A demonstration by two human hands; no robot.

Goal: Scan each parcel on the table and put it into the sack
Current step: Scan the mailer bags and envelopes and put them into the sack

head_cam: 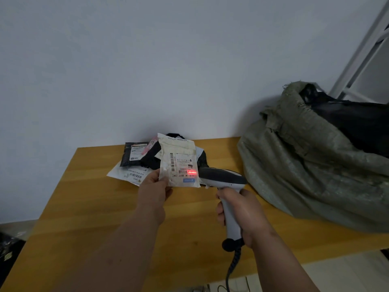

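Left hand [154, 186] pinching white parcel [179, 163] upright, right hand [242, 209] gripping scanner [223, 178] (red beam on label)

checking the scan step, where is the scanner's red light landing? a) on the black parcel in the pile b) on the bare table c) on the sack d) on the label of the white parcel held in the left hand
d: the red line lies across the barcode label of the white parcel, which the left hand pinches while the right hand aims the barcode scanner.
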